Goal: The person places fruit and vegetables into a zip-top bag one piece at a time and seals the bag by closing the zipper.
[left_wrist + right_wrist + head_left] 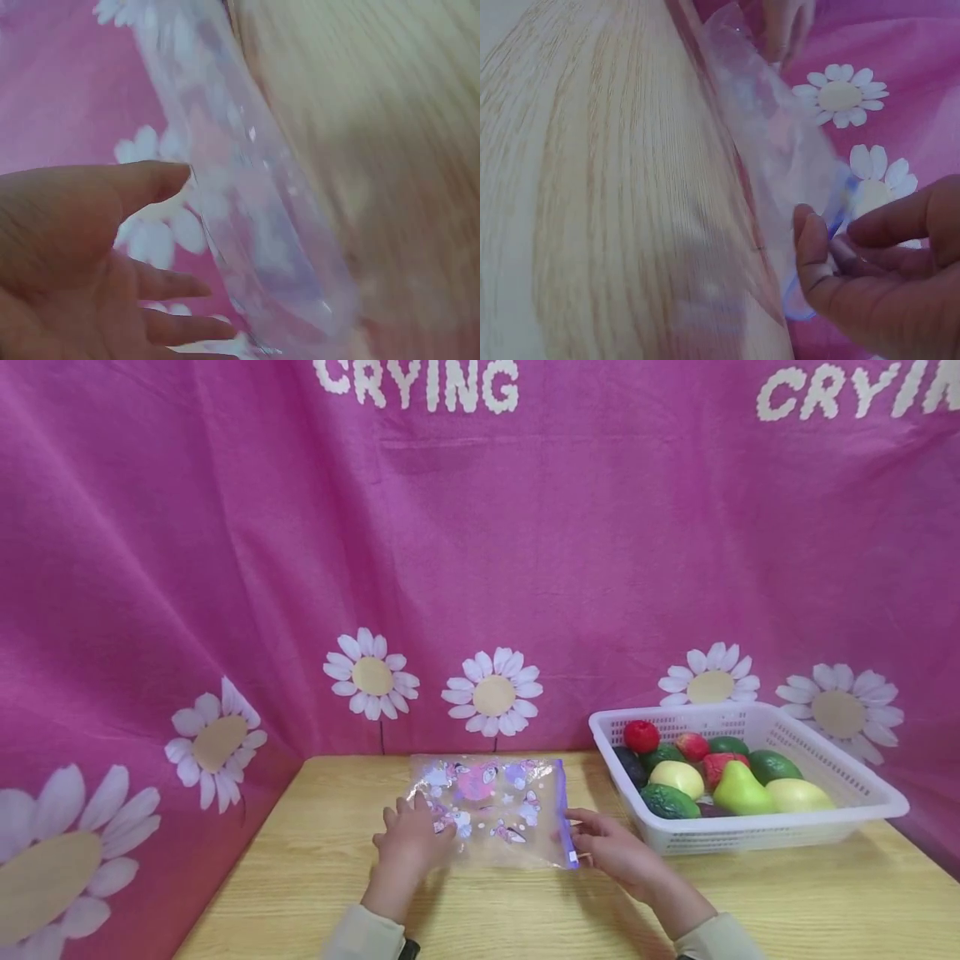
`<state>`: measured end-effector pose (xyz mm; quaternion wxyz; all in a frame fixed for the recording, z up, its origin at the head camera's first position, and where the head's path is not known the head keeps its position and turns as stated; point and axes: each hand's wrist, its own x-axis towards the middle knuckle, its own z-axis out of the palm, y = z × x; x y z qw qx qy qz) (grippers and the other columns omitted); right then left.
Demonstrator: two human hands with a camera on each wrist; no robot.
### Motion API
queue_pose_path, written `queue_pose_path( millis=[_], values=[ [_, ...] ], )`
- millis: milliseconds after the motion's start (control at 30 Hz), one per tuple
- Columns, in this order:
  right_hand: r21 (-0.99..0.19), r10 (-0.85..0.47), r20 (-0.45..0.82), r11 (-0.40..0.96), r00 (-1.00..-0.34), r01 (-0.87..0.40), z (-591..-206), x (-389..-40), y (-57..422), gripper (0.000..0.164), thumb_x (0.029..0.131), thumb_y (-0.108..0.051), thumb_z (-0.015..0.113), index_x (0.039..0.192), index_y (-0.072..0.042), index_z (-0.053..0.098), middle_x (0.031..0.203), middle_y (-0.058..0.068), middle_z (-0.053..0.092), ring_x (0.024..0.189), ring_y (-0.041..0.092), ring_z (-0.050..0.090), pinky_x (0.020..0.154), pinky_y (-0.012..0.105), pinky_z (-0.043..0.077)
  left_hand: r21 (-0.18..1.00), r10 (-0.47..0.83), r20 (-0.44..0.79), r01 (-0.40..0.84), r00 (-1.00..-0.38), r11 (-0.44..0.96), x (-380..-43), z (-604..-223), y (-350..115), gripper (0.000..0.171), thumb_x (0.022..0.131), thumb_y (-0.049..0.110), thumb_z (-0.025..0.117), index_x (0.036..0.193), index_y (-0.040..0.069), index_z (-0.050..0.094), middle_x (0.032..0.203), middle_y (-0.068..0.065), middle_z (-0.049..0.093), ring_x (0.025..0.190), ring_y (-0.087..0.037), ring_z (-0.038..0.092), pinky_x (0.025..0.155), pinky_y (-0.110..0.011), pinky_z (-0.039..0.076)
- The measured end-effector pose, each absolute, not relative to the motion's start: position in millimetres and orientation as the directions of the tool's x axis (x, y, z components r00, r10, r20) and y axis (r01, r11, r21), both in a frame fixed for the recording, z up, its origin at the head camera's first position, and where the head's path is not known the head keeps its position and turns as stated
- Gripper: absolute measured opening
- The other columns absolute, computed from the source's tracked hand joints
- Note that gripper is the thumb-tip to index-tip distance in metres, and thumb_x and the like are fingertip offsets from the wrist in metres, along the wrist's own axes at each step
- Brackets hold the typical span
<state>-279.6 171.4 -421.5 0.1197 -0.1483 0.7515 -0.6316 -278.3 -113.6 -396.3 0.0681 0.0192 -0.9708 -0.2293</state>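
Observation:
A clear zip bag [487, 810] printed with pink and lilac cartoon figures lies before me, its purple zip edge [564, 810] to the right. My left hand [412, 837] is over the bag's left part. In the left wrist view the fingers [184, 328] of that hand are spread and fairly straight beside the plastic. At the zip edge, my right hand [611, 847] pinches the bag near its lower right corner. The right wrist view shows curled fingers [814, 255] at the bag's blue-purple edge [838, 206]; the exact contact is partly hidden.
A white plastic basket [765, 839] stands right of the bag, holding several fruits and vegetables, among them a green pear [741, 789] and a red fruit [641, 736]. Beneath everything is a light wooden table [300, 843]. A pink curtain with daisies [570, 568] hangs behind and at the left.

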Motion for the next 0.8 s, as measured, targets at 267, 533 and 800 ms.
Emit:
queue_pose_path(
  millis=[267, 533, 800],
  values=[
    [-0.903, -0.486, 0.218, 0.228, -0.846, -0.363, -409.6, -273.5, 160.4, 0.052, 0.101, -0.001, 0.051, 0.152, 0.001, 0.041, 0.107, 0.016, 0.065, 0.096, 0.015, 0.061, 0.086, 0.032, 0.055, 0.505, 0.214, 0.322, 0.358, -0.922, 0.785, -256.6, -381.8, -71.4, 0.067, 0.098, 0.046, 0.062, 0.148, 0.003, 0.049, 0.155, -0.025, 0.042, 0.145, -0.048, 0.034, 0.110, -0.073, 0.027],
    [-0.714, -0.574, 0.430, 0.256, -0.697, -0.652, -409.1, -261.7, 142.0, 0.054, 0.096, 0.000, 0.063, 0.148, 0.003, 0.047, 0.095, 0.005, 0.064, 0.086, 0.007, 0.060, 0.078, 0.026, 0.057, 0.598, 0.204, 0.427, 0.445, -0.881, 0.667, -247.0, -392.1, -48.8, 0.054, 0.090, 0.032, 0.075, 0.130, -0.001, 0.061, 0.122, -0.018, 0.070, 0.094, -0.032, 0.072, 0.078, -0.043, 0.060],
    [-0.641, -0.488, 0.553, 0.269, -0.675, -0.719, -417.0, -259.1, 130.5, 0.074, 0.081, 0.004, 0.077, 0.145, 0.007, 0.040, 0.084, -0.001, 0.064, 0.076, 0.004, 0.060, 0.071, 0.029, 0.058, 0.658, 0.095, 0.388, 0.348, -0.917, 0.668, -244.5, -401.8, -39.5, 0.053, 0.080, 0.039, 0.082, 0.117, 0.005, 0.066, 0.096, -0.010, 0.077, 0.085, -0.024, 0.072, 0.062, -0.036, 0.055]
  ],
)
